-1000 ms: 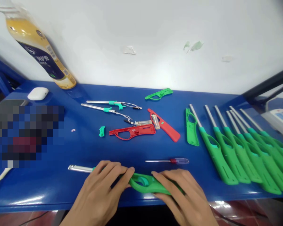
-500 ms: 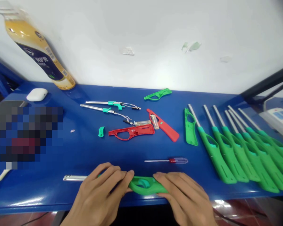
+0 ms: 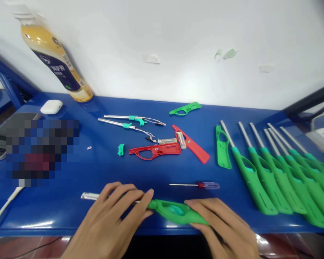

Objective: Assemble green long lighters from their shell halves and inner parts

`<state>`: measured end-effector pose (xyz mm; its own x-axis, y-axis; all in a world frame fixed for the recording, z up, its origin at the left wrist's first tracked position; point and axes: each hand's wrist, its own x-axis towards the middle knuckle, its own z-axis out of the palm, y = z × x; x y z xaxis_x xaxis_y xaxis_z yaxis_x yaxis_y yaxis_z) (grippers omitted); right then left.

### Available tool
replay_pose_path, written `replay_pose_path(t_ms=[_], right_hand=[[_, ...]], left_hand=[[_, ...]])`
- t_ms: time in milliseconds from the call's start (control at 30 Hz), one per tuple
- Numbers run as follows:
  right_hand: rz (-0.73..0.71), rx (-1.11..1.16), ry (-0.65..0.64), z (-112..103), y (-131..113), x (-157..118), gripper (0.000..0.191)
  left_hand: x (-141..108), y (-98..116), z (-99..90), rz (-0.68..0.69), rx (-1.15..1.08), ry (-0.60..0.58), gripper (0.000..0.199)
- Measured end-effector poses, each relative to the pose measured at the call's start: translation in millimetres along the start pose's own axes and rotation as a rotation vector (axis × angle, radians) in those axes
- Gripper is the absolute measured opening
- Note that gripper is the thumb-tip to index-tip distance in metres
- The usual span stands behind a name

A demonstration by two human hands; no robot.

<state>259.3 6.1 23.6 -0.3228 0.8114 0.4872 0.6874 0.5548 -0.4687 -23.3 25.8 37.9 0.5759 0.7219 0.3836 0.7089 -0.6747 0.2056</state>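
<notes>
A green gas lighter (image 3: pixel 179 216) lies across both hands near the table's front edge, its metal tube (image 3: pixel 89 196) pointing left. My left hand (image 3: pixel 113 212) is closed around the tube, close to the green neck, and covers part of it. My right hand (image 3: pixel 218 223) grips the rear of the green handle between thumb and fingers. A teal trigger shows in the handle's opening. Just beyond the hands lies a screwdriver (image 3: pixel 196 185) with a clear purple and red handle.
Several assembled green lighters (image 3: pixel 259 183) lie at right beside a green half shell (image 3: pixel 223 149). Red half shells (image 3: pixel 167 149), two metal tubes with wires (image 3: pixel 118 122) and a teal piece (image 3: pixel 121 149) are mid-table. A bottle (image 3: pixel 59 64) and white case (image 3: pixel 51 107) stand back left.
The lighter has shifted slightly right and tilted, its right end lower. More of its green neck shows beside my left hand. The whole view has moved a little.
</notes>
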Motion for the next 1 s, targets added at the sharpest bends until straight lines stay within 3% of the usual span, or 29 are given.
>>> replay_pose_path(t_ms=[200, 333, 433, 500, 567, 667, 1000], right_hand=[[-0.053, -0.025, -0.056, 3.8, 4.6, -11.9, 0.043], [-0.046, -0.086, -0.083, 5.2, 0.6, -6.3, 0.031], [-0.04, -0.152, -0.101, 6.3, -5.0, 4.9, 0.037], [-0.049, -0.155, -0.078, 7.5, -8.4, 12.1, 0.037], [-0.051, -0.123, -0.026, 8.5, -10.7, 16.4, 0.026], [-0.036, -0.113, 0.034, 8.4, -11.4, 15.7, 0.016], [-0.063, -0.09, 0.047, 5.9, -11.6, 9.6, 0.014]], left_hand=[[-8.8, -2.2, 9.2, 0.003, 0.029, -0.102, 0.049], [-14.6, -8.0, 15.9, -0.001, -0.007, -0.058, 0.051], [-15.5, -6.1, 16.1, 0.02, -0.021, -0.023, 0.047], [-14.7, -2.0, 14.3, 0.049, -0.018, -0.024, 0.047], [-13.2, 1.8, 11.7, 0.05, -0.004, -0.035, 0.051], [-12.0, 1.9, 7.8, 0.02, 0.05, -0.059, 0.057], [-17.3, -7.0, 7.7, 0.06, 0.055, -0.059, 0.049]])
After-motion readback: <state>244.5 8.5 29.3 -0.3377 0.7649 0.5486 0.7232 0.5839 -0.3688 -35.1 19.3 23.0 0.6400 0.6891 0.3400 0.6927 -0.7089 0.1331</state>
